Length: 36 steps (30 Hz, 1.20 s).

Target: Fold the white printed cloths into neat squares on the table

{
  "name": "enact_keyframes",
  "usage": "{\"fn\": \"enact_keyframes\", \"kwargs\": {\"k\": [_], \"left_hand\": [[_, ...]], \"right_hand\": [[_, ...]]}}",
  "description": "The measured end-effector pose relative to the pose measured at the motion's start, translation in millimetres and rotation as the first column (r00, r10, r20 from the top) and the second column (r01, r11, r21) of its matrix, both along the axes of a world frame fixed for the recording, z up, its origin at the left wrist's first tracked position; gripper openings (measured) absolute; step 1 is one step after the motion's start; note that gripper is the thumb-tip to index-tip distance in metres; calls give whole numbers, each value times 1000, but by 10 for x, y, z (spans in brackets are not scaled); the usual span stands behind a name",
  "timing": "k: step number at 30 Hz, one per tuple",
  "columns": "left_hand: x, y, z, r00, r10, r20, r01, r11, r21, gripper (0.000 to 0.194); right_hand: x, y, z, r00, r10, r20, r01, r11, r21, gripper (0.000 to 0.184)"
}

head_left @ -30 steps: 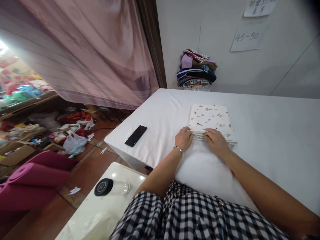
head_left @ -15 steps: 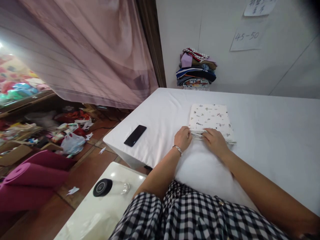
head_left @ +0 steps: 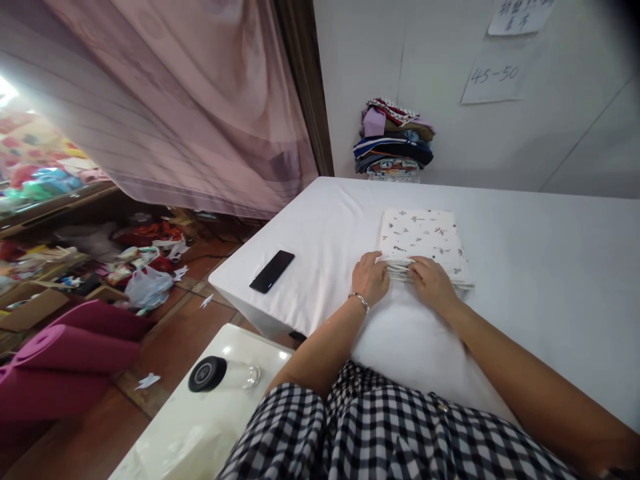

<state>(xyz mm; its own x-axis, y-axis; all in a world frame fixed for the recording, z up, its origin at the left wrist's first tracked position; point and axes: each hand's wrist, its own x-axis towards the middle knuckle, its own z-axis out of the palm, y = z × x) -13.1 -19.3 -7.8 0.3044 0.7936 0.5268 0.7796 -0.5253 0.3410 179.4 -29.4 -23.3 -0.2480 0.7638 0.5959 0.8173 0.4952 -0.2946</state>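
Right of centre, left hand [head_left: 371, 279] and right hand [head_left: 434, 283] grip the folded cloth [head_left: 423, 233] by its near edge, seemingly evening layers; next calls for level pressure.

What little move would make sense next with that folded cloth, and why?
Perhaps the right hand should smooth the near edge of the patterned cloth: its layers look slightly uneven there, and both hands already grip it.

White printed cloth [head_left: 423, 233], folded in layers, lies flat on the white table [head_left: 530, 267].
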Motion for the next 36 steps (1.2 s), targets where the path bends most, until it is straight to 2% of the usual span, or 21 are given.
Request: {"fn": "enact_keyframes", "kwargs": {"k": [7,12,15,22,26,33,36], "left_hand": [[73,22,-5,997,35,-64,-38,998,-56,6],[67,52,-16,996,-13,-86,8,999,-52,9],[6,57,-2,993,-79,-91,77,997,-24,11],[-69,82,-14,986,-162,-36,163,986,18,9],[-50,93,-22,980,-196,-29,195,981,-17,11],[-48,19,24,999,-34,-18,34,999,14,16],[-46,-5,37,997,-28,-71,29,999,20,14]], "right_hand": [[-4,3,-10,1000,14,21,-15,1000,10,24],[-3,4,-10,1000,2,7,-2,1000,22,23],[7,-4,2,1000,-9,16,9,1000,18,22],[-40,-74,71,993,24,116,-25,1000,8,21],[-109,-53,112,988,-2,156,1,1000,3,24],[-103,23,74,999,35,20,-35,999,-23,24],[-87,18,81,998,60,-28,-60,998,-26,24]]}}
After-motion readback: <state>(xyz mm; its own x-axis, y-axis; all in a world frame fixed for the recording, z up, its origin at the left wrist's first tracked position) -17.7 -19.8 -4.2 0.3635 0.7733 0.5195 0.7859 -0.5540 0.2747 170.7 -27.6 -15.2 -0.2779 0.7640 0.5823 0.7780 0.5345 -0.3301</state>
